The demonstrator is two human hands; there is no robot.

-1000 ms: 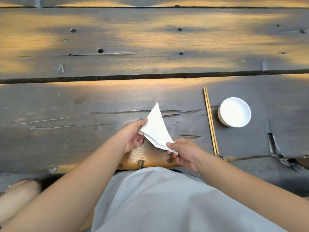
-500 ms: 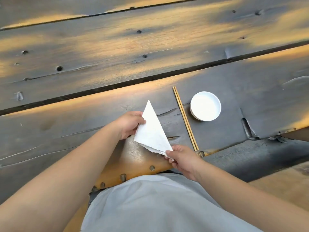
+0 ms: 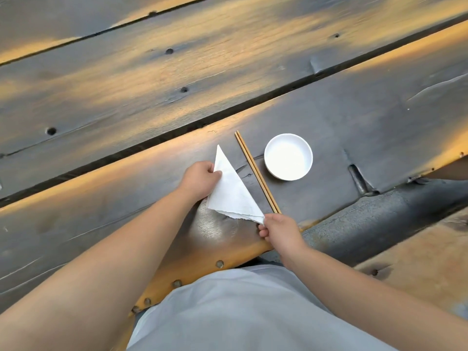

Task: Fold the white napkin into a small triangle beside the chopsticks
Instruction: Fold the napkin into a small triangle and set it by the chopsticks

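The white napkin (image 3: 231, 191) is folded into a triangle and lies on the dark wooden table, just left of the pair of wooden chopsticks (image 3: 257, 172). Its tip points away from me. My left hand (image 3: 201, 178) pinches the napkin's left edge between thumb and fingers. My right hand (image 3: 279, 230) pinches the near right corner, close to the chopsticks' near ends. The layered raw edges show along the napkin's near side.
A small white bowl (image 3: 288, 156) stands right of the chopsticks. The table (image 3: 126, 102) is made of dark planks with a deep gap running across. Its near edge has a light wooden rim with metal studs (image 3: 219, 264). My grey garment fills the bottom.
The view has swung and tilted. The napkin has shifted right, closer to the chopsticks, and settled flatter on the table. Both hands keep their grip on it.
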